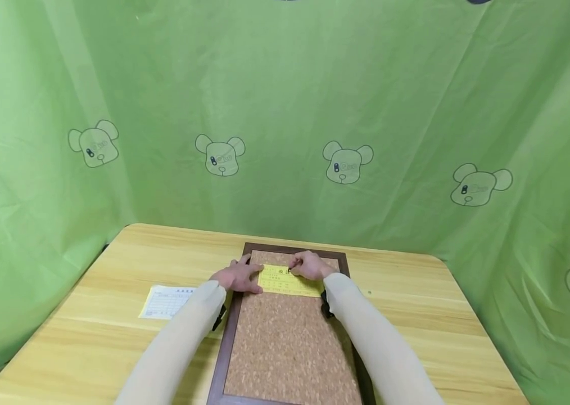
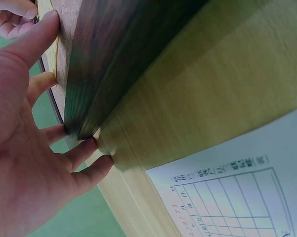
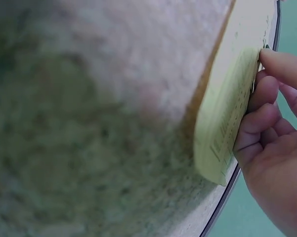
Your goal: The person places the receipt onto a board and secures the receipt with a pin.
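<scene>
A yellow receipt slip point(image 1: 280, 281) with printed characters lies across the upper part of a cork board point(image 1: 290, 343) in a dark wooden frame. My left hand point(image 1: 240, 277) rests with spread fingers at the slip's left edge. In the left wrist view, its thumb and index finger touch the slip and board, while other fingers lie over the frame's side point(image 2: 104, 64). My right hand point(image 1: 310, 265) pinches a small dark pushpin point(image 1: 289, 270) against the slip's upper middle. Fingertips hide most of the pin. The slip's near right part point(image 3: 220, 143) curls up from the cork in the right wrist view.
A white printed form point(image 1: 166, 302) lies on the wooden table point(image 1: 87, 292) left of the board, partly behind my left sleeve. Green curtains point(image 1: 285, 112) with bear-head outlines stand behind and at both sides. A small green speck point(image 1: 369, 292) shows right of the board.
</scene>
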`<action>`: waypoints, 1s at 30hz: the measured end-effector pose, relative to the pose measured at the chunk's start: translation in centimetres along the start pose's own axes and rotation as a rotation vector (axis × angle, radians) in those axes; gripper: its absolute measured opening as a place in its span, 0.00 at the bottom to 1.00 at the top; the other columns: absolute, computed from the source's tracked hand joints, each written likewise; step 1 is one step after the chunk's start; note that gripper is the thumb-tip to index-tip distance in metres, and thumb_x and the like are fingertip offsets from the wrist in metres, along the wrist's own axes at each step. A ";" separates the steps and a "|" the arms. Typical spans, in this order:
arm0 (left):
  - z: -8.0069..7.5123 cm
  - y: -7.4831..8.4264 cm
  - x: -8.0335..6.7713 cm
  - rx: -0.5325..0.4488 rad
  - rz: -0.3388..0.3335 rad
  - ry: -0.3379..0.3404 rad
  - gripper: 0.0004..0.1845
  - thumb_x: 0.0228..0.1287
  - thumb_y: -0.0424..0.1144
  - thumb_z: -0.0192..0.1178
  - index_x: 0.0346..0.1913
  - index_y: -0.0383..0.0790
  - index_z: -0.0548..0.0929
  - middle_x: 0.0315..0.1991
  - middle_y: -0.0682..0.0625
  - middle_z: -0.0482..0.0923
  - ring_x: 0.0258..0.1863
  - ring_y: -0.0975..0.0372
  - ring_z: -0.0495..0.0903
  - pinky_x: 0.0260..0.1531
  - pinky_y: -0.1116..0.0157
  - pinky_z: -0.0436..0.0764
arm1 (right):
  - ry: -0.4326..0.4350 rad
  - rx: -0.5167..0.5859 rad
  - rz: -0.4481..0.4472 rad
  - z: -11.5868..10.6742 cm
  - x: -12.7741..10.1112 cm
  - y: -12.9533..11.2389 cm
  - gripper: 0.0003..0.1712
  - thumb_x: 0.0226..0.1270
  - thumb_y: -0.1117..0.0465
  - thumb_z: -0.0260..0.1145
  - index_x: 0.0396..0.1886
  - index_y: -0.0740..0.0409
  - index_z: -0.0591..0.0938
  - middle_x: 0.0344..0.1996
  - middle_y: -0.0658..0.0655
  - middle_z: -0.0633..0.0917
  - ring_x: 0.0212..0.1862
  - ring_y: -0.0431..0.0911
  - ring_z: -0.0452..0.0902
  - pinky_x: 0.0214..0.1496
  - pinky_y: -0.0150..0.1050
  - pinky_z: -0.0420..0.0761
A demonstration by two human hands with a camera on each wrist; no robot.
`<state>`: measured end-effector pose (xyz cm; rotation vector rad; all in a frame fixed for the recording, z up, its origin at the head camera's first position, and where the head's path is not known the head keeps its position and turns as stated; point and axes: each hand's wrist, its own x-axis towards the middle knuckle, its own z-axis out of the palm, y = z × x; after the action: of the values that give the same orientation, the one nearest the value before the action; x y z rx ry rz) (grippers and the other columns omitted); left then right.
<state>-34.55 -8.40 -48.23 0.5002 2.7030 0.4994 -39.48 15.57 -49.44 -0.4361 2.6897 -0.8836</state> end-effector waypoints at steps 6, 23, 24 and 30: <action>-0.1 -0.1 0.0 0.004 0.004 -0.006 0.39 0.58 0.55 0.63 0.72 0.52 0.62 0.75 0.41 0.39 0.68 0.42 0.50 0.59 0.43 0.61 | 0.000 0.002 -0.006 0.0 0.1 0.0 0.03 0.64 0.64 0.64 0.36 0.53 0.83 0.34 0.50 0.80 0.34 0.44 0.71 0.37 0.37 0.70; -0.5 0.1 0.0 0.015 -0.004 -0.001 0.39 0.58 0.56 0.63 0.71 0.53 0.63 0.75 0.41 0.39 0.68 0.41 0.49 0.59 0.41 0.60 | 0.026 0.005 0.016 -0.2 0.0 -0.5 0.03 0.63 0.63 0.66 0.35 0.54 0.84 0.35 0.50 0.82 0.35 0.43 0.71 0.38 0.36 0.71; -0.4 0.1 0.0 0.014 -0.005 -0.002 0.39 0.58 0.56 0.63 0.71 0.53 0.63 0.75 0.41 0.39 0.68 0.41 0.49 0.59 0.42 0.60 | 0.027 0.006 0.014 -0.2 0.0 -0.5 0.03 0.63 0.63 0.66 0.35 0.54 0.84 0.35 0.50 0.82 0.35 0.43 0.71 0.38 0.36 0.71; -0.2 0.1 -0.2 -0.011 -0.012 -0.007 0.39 0.57 0.55 0.64 0.71 0.53 0.63 0.75 0.42 0.39 0.68 0.42 0.49 0.59 0.43 0.61 | 0.012 0.026 -0.014 0.0 -0.1 -0.2 0.03 0.64 0.64 0.64 0.35 0.55 0.83 0.33 0.50 0.81 0.32 0.44 0.69 0.35 0.37 0.69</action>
<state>-34.42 -8.47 -47.93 0.4813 2.6931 0.5081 -39.36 15.47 -49.34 -0.4462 2.6861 -0.9270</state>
